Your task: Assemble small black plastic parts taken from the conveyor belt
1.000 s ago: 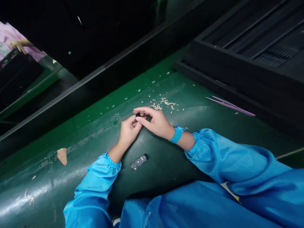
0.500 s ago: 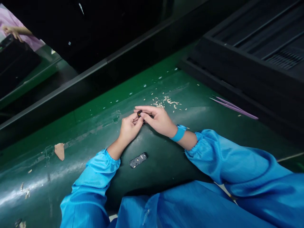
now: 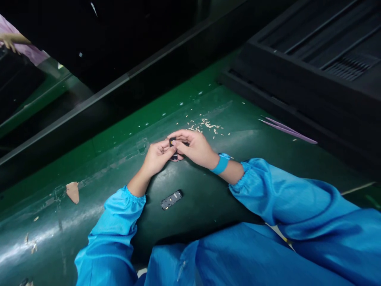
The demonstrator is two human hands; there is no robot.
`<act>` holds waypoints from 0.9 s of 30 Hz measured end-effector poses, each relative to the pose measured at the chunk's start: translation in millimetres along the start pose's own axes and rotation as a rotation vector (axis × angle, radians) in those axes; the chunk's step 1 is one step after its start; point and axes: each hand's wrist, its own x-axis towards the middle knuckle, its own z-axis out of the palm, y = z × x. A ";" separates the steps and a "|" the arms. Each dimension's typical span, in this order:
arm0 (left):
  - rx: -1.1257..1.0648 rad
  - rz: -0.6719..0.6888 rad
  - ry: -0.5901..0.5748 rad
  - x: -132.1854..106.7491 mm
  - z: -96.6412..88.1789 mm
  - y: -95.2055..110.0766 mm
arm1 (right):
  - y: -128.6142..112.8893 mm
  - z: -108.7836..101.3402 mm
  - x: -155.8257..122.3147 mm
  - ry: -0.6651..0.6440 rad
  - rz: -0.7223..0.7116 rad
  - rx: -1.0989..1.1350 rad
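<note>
My left hand (image 3: 156, 158) and my right hand (image 3: 195, 147) meet over the green belt (image 3: 208, 186). Together they pinch a small black part (image 3: 173, 149) between their fingertips; most of it is hidden by the fingers. A blue wrist strap (image 3: 220, 163) circles my right wrist. Below the hands, a small dark circuit board (image 3: 171, 199) lies flat on the belt, close to my left forearm. Blue sleeves cover both arms.
Purple tweezers (image 3: 287, 130) lie on the belt at the right, next to a stack of black trays (image 3: 312, 63). Pale scraps (image 3: 205, 126) are scattered just beyond the hands. A tan paper scrap (image 3: 72, 191) lies at the left. Another person's hand (image 3: 8, 39) shows at the far upper left.
Both hands have kept working the small black part, turning it between the fingertips. The view shifted slightly; the circuit board has not moved.
</note>
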 end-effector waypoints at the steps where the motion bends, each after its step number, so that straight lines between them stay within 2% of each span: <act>1: -0.004 -0.001 -0.004 0.1 -0.6 0.4 | -0.1 -0.1 0.3 -0.001 -0.004 0.000; 27: -0.027 0.008 -0.037 0.3 -2.3 -0.3 | 3.3 -2.1 1.2 -0.031 0.004 0.074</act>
